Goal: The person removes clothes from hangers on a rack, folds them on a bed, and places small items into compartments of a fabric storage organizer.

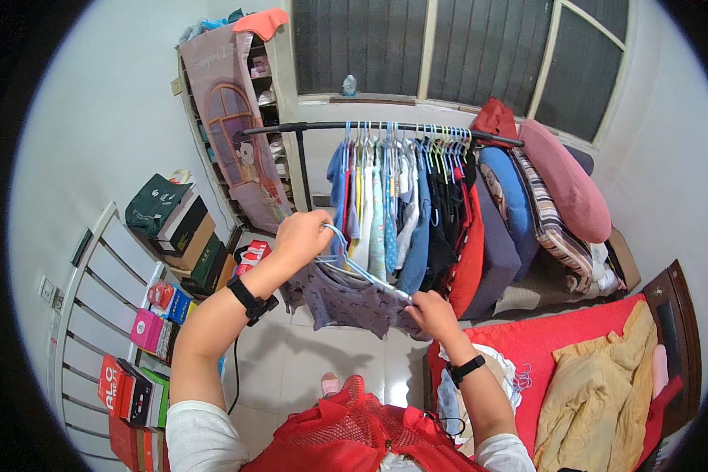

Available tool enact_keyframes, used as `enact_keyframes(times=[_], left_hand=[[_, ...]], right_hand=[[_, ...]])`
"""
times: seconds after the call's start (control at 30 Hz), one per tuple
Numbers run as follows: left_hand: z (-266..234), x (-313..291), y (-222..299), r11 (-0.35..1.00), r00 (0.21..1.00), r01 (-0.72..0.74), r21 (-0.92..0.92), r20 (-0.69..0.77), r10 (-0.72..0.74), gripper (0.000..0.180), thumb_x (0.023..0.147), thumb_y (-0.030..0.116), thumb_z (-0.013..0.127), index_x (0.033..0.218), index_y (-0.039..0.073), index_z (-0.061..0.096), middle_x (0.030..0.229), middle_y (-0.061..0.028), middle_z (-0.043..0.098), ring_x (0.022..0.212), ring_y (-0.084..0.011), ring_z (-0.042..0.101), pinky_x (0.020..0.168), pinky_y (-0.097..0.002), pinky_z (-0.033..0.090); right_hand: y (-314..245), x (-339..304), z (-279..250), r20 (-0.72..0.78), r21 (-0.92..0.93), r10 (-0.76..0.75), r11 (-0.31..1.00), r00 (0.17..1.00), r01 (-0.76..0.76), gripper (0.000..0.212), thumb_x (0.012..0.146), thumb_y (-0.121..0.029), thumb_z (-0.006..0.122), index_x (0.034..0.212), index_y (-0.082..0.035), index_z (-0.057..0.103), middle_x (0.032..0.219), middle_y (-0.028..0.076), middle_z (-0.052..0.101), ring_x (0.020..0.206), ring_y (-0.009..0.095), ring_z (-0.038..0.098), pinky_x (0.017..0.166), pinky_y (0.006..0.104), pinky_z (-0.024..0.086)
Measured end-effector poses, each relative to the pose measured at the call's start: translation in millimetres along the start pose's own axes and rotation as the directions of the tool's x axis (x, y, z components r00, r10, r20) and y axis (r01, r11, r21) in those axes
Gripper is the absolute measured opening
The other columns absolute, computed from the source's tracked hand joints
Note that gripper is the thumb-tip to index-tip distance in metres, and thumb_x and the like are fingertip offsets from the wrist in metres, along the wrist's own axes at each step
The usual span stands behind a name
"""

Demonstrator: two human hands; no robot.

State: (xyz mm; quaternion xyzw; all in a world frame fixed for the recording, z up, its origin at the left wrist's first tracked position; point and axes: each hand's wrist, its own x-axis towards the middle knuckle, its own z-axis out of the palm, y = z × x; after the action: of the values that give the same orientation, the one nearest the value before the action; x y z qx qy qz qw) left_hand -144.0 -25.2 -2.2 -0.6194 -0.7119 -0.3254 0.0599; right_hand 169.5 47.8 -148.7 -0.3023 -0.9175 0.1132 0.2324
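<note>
Vest: red mesh [346, 429], worn by the person, at 6 o'clock.
Left hand [303, 236]: toward 9 o'clock, near the centre, closed around the upper end of a pale blue hanger [354, 263]; a black band [249, 300] on the wrist.
Right hand [435, 315]: between 4 and 5 o'clock, clamped on the edge of the shirt [346, 307], beside the hanger's lower end; the two hands are well apart.
Shirt: grey with a small dark print, toward 6 o'clock from the centre, held up between the hands, the hanger tilted along its top.
Slipper [330, 384]: pink, at 6 o'clock, on the tiled floor [267, 377].
Bed [527, 334]: red cover, at 4 o'clock, with a yellow jacket [598, 385] and loose hangers [521, 376] on it.
Boxes [126, 389]: stacked at 8 o'clock, by a white rail frame [94, 307].
Rack [315, 126]: black bar at 12 o'clock, its clothes [417, 212] hung close in a row.
Cushions [566, 181]: piled between 2 and 3 o'clock.
Shelf [236, 141]: behind a pink curtain, between 10 and 11.
Window [488, 47]: at 1 o'clock.
</note>
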Motion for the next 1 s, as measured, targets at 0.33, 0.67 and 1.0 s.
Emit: enact_keyframes(times=[0.33,0.67,1.0], left_hand=[[20.6,42.3,-89.8,0.390,0.913,0.320,-0.863,0.172,-0.370,0.034,0.088,0.001,0.060,0.118,0.006,0.045,0.117,-0.0132,0.063,0.088,-0.0198,0.069,0.067,-0.0274,0.054],[18.7,96.0,-149.7,0.264,0.903,0.423,-0.867,0.380,-0.198,0.034,0.088,-0.001,0.058,0.117,0.007,0.042,0.112,-0.0150,0.064,0.086,-0.0187,0.069,0.058,-0.0222,0.050],[24.0,189.5,-200.9,0.300,0.918,0.379,-0.875,0.397,-0.003,0.033,0.089,0.001,0.060,0.117,0.010,0.043,0.117,-0.0132,0.065,0.086,-0.0162,0.069,0.064,-0.0219,0.051]], right_hand=[[-91.2,81.6,43.0,0.268,0.369,-0.293,0.911,0.918,0.184,0.039,0.081,-0.035,0.069,0.097,-0.004,0.054,0.087,0.022,0.064,0.085,0.041,0.062,0.075,0.0511,0.049],[-55.2,199.3,55.0,-0.024,0.261,-0.113,0.959,0.993,0.116,0.019,0.084,-0.019,0.065,0.093,-0.002,0.061,0.090,0.018,0.065,0.091,0.039,0.059,0.080,0.0465,0.047],[-57.2,290.3,118.5,-0.022,-0.267,-0.166,0.951,0.986,0.154,0.038,0.080,-0.012,0.063,0.117,-0.013,0.062,0.134,0.007,0.054,0.134,0.035,0.041,0.097,0.0545,0.037]])
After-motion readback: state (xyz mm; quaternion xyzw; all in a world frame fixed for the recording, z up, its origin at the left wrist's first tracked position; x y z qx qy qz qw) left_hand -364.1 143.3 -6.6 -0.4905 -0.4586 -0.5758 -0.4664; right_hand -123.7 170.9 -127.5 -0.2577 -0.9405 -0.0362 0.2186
